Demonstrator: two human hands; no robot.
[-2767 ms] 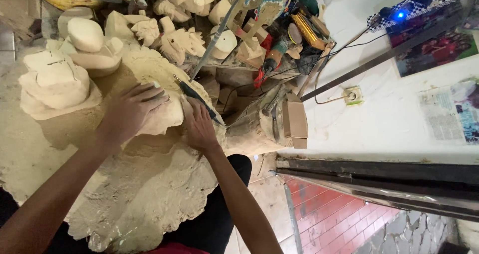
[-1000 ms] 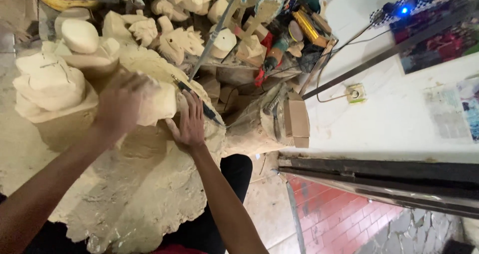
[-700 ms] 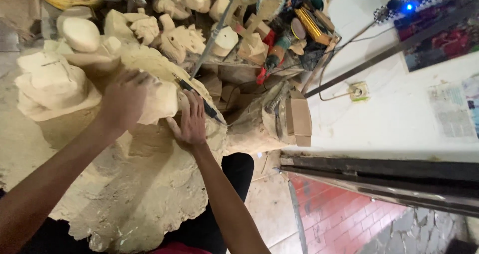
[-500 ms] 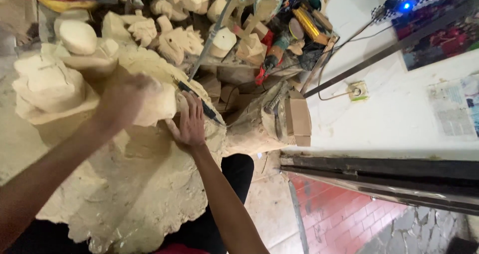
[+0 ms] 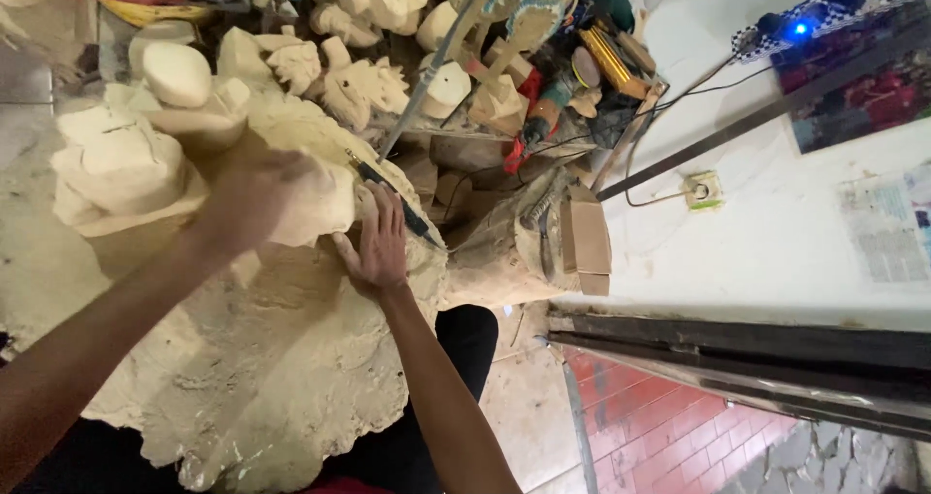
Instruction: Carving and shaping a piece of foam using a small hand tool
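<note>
- Since the earlier frames, the left hand (image 5: 254,195) has been shifted a little across the pale rounded wood piece (image 5: 315,203); it is motion-blurred now, so movement is judged to be under way. The right hand (image 5: 376,247) has been kept in nearly the same place throughout.
- At far left, stacked pale carved blanks (image 5: 121,169) are seen, apart from both hands.
- The left-hand grip is closed over the wood piece, with the fingers wrapped on its upper side. The piece is held against the large rough carving (image 5: 262,358), which is spread over the person's lap.
- The right-hand grip is released: the palm is laid flat and the fingers are extended, with the fingertips touching the right end of the wood piece.
- A slim dark tool (image 5: 393,198) is lying just beside the right hand, along its upper edge. Whether it is touched cannot be told.
- Judgement: the piece is being seated or rubbed in place while the right hand steadies it.
- Further right, a heap of small carvings (image 5: 369,82) and power tools (image 5: 582,77) is seen, then a white wall (image 5: 776,223).
</note>
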